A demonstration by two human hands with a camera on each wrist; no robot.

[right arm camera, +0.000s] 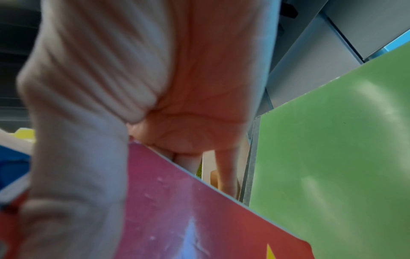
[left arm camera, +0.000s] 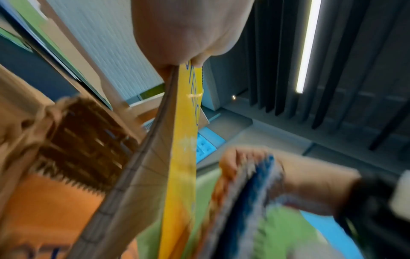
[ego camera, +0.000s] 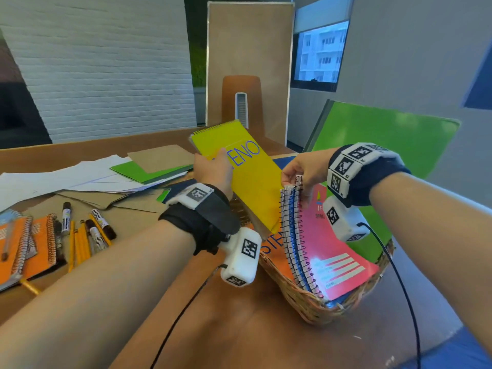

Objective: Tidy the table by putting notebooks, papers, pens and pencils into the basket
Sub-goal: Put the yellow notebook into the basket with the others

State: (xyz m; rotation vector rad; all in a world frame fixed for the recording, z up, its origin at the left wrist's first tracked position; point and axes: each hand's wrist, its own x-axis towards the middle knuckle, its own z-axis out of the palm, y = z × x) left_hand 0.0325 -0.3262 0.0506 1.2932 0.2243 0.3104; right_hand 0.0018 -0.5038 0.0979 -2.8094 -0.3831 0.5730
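Standing tilted with its lower edge down inside the wicker basket (ego camera: 300, 296), the yellow steno pad (ego camera: 250, 182) is pinched at its left edge by the left hand (ego camera: 214, 170), thumb on the glossy cover across the blue lettering and fingers behind it. Just to its right, the right hand (ego camera: 303, 169) curls its fingertips over the wire coils of the spiral notebooks (ego camera: 295, 235) that stand in the basket, tipping them rightward; the front one is the pink notebook (ego camera: 335, 251), shiny with pale ruled label lines. Behind these leans a smooth green folder (ego camera: 386, 145), and an orange notebook (ego camera: 274, 251) lies flat on the basket floor. Only the left wrist view shows the pad's edge-on side: its thin yellow cover (left arm camera: 184, 157) parted from a grey cardboard backing, with the woven basket wall (left arm camera: 84, 145) blurred beside it. The right wrist view, also soft, shows the palm (right arm camera: 133, 87) close up above the matte-scuffed pink cover (right arm camera: 188, 219) and the green folder (right arm camera: 332, 149), which the head view cannot show from beneath. Left of the basket on the brown table (ego camera: 239, 328), well apart from it, lie orange spiral notebooks (ego camera: 24, 246), yellow pencils (ego camera: 80, 243), dark-capped markers (ego camera: 98, 225), and a loose spread of white papers (ego camera: 66, 177), brown card sheets (ego camera: 159, 158) and a green folder (ego camera: 146, 171). Beyond the table stands a brown chair back (ego camera: 242, 99) before a tan panel (ego camera: 250, 49).
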